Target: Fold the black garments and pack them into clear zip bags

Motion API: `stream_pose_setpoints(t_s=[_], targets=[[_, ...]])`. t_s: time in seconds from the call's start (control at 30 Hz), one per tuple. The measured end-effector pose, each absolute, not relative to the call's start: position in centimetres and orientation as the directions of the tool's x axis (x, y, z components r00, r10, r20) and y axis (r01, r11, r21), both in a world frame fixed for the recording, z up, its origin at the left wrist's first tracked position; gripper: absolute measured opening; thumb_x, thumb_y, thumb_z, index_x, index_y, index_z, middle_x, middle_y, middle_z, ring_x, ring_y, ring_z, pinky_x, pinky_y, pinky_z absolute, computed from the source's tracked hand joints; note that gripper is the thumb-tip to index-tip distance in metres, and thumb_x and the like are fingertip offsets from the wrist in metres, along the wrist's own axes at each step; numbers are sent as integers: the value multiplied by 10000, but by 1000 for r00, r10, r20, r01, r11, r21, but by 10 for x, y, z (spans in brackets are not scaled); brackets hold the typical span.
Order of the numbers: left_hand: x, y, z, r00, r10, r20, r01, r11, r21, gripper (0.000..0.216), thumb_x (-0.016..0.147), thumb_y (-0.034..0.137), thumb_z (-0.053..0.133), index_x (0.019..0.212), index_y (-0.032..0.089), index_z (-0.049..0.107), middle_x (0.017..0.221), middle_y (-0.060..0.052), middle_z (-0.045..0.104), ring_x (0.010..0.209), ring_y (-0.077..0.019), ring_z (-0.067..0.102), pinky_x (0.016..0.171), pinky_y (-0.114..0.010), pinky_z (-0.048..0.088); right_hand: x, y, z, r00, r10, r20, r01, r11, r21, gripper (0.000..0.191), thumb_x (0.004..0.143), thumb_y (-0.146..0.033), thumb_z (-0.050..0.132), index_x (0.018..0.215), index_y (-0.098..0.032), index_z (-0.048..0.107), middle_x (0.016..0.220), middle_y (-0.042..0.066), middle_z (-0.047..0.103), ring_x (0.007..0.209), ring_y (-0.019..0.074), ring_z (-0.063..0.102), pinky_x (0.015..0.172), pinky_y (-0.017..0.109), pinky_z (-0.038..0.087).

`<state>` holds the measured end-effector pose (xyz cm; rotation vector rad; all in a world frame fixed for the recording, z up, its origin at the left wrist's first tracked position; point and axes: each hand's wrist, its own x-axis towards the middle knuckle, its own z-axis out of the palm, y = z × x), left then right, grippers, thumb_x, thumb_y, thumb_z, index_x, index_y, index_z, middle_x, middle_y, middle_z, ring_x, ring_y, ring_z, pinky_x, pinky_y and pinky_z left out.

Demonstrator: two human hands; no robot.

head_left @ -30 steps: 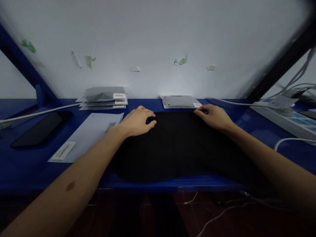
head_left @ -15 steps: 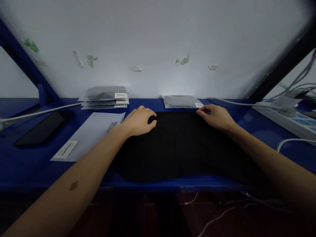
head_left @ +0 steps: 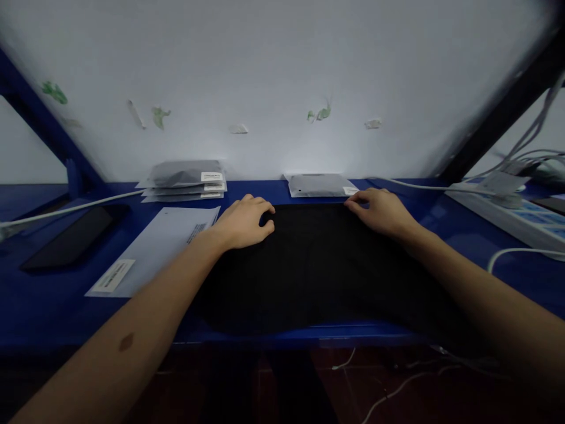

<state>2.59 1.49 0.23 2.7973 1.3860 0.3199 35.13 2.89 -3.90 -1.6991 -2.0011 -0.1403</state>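
A large piece of black fabric point(head_left: 309, 271), perhaps a garment, is spread over the blue table and reaches its front edge. My left hand point(head_left: 247, 221) rests on its far left part, palm down, thumb and index finger apart. At the far right corner my right hand point(head_left: 375, 209) pinches the fabric's edge between thumb and fingers. Left of the fabric lies a flat white mailer bag point(head_left: 150, 247) with a label, partly behind my left forearm. Beyond my right hand is a grey-white packed bag point(head_left: 318, 185).
Several packed bags point(head_left: 185, 174) are stacked at the back left. A dark flat slab point(head_left: 73, 238) lies far left. On the right stands a white power strip point(head_left: 507, 218) with cables. A white wall point(head_left: 273, 70) rises behind the blue table point(head_left: 35, 306).
Both hands keep nearly the same places on the black fabric. The whole view has shifted slightly, with things appearing a little lower and further left.
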Motion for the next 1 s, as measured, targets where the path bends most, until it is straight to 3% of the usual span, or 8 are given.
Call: stream_pose_setpoints(t_s=[1.0], targets=[[25,15,2,591,789,167,787,-609,97,397,901,370,479,1225,214,647,1278,-80,649,1183,-300,534,967,-447,473,351,29,-37,-92,900,426,955,200,-218,246,871,-356,534,856,-233,747,896,95,744,886,287,668,886,462,495]])
